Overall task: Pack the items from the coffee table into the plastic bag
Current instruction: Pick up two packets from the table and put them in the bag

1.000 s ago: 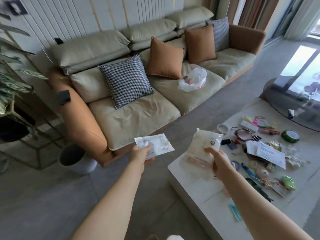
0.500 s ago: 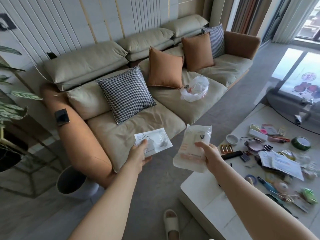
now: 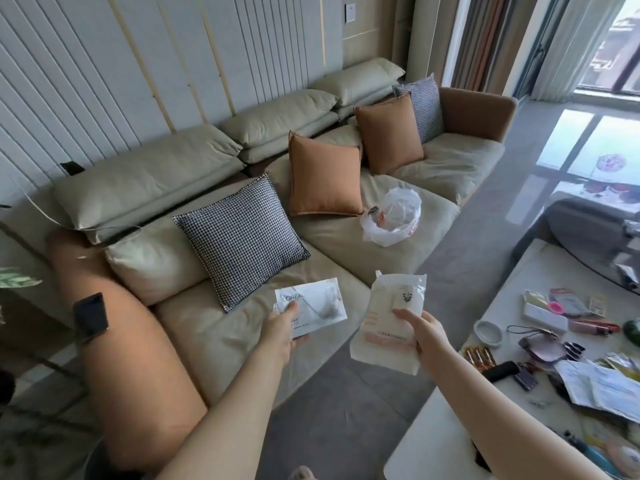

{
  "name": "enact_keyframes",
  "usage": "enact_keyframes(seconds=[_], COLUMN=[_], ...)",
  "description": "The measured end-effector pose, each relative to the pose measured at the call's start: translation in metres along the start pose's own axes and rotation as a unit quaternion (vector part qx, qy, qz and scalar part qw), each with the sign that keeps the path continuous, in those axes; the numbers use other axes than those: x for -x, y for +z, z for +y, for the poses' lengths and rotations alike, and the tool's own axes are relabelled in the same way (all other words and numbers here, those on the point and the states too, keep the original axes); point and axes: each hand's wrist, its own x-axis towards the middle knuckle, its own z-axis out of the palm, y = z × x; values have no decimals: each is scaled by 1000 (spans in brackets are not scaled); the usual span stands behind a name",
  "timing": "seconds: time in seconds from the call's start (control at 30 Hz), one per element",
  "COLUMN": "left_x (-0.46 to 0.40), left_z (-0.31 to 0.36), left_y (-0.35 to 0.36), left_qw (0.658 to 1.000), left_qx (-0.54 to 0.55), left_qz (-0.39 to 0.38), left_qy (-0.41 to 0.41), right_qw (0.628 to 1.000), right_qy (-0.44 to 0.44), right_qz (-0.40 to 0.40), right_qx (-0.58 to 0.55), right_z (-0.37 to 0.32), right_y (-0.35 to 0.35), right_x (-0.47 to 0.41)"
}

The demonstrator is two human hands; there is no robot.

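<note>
Sunlit and carpeted in grey, the living room has a long beige sofa [image 3: 242,271] facing the coffee table [image 3: 443,431], whose top carries many small items not yet packed. Both hands are mid-carry: the left hand [image 3: 280,332] pinches a white sachet [image 3: 311,308] between thumb and fingers, and the right hand [image 3: 424,329] grips a larger pale packet [image 3: 388,323], both held out over the floor between table and sofa. The plastic bag [image 3: 393,216] lies well apart on the far seat cushion, mouth slumped open with a few indistinct things inside, so the next move likely calls for stepping closer and dropping both through that mouth.
</note>
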Motion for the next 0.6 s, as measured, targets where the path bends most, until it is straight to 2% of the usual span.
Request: enact_keyframes(seconds=[0.13,0.4,0.6], left_x=[-55,-178,-232], left_z=[23,84,115], left_y=[25,82,142], left_qw=[1000,992,986], left_qx=[-26,-91,-123], left_qz=[-1,-74,-102], left_qy=[0,-36,-44], right_qw=[999,994,985], right_qy=[-3,-13,-18], right_qz=[39,110,156], right_qx=[10,-26,-69], right_z=[-20,-61,-93], right_y=[10,51,58], right_x=[-43,-134,-175])
